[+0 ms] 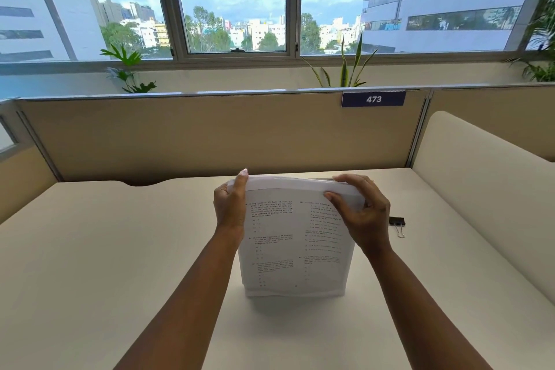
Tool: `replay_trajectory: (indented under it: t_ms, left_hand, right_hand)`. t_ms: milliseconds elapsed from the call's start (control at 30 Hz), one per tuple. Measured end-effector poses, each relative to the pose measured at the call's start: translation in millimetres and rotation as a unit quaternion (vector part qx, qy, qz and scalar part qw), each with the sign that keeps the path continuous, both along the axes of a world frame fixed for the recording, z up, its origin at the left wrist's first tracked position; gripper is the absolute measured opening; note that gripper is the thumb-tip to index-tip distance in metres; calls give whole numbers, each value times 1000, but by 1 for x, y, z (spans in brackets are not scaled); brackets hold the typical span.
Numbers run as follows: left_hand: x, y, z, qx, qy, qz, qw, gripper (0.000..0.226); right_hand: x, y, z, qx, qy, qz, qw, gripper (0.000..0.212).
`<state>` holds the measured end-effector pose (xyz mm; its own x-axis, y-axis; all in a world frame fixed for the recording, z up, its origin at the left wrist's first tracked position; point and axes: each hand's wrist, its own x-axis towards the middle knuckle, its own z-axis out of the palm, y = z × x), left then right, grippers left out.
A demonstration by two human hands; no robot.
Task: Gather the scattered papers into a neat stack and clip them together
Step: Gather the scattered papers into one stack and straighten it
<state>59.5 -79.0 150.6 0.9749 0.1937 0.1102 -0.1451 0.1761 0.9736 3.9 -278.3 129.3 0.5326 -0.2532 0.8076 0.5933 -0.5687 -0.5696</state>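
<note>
My left hand and right hand grip the top corners of the white printed paper stack. It stands on the pale surface, light and floppy, so its sheets could slip.

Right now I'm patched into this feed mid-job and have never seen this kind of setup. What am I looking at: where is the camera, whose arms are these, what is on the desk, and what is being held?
There is no machine here. One wide-angle camera sits on a person's head and looks forward and down, so the two bare arms reaching in from the bottom are that person's own.

The left hand and right hand grip the upper corners of a stack of printed papers. The stack stands on its bottom edge on the pale desk, which suggests the sheets are being squared up.

Just right of the right hand a black binder clip lies on the desk, not yet on the papers. I see no loose sheets elsewhere.

Behind the desk is a beige partition with a "473" label, then plants and windows.
</note>
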Motion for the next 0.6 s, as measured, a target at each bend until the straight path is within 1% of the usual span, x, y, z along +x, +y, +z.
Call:
replay_trajectory:
  t_ms: [167, 233, 267, 300, 367, 400, 433, 467, 500, 567, 600]
  left_hand:
    - [-1, 1, 2, -9, 3, -6, 1000, 42]
    - [-4, 1, 3, 18, -6, -25, 1000, 47]
    - [-5, 2, 2, 42, -21, -35, 998, 44]
    - [-7, 2, 2, 59, -38, -43, 997, 35]
    - [-11, 4, 1, 69, -71, -69, 993, 9]
    - [-12, 6, -1, 72, -82, -81, 991, 7]
    - [-13, 7, -2, 75, -91, -92, 989, 11]
    - [-13, 8, -4, 82, -95, -96, 987, 13]
    - [-13, 9, -5, 84, -98, -94, 987, 12]
    - [-12, 9, -6, 87, -106, -91, 986, 13]
    - [-11, 8, -6, 83, -105, -89, 987, 13]
  right_hand:
    - [1, 1, 1, 2, 1, 1, 1000, 23]
    - [1, 0, 1, 0, -1, 4, 1000, 22]
    - [1, 0, 1, -2, -2, 8, 1000, 20]
    - [1, 0, 1, -3, -3, 13, 1000, 18]
    - [2, 0, 2, 4, 1, 21, 1000, 17]
    - [2, 1, 3, 10, 5, 24, 1000, 19]
    - [2, 1, 5, 12, 9, 34, 999, 23]
    - [1, 0, 4, 15, 18, 49, 999, 32]
    - [0, -1, 3, 28, 33, 76, 996, 46]
    - [-2, -5, -6, 100, 88, 143, 981, 82]
    - [-2, -9, -14, 139, 123, 168, 968, 91]
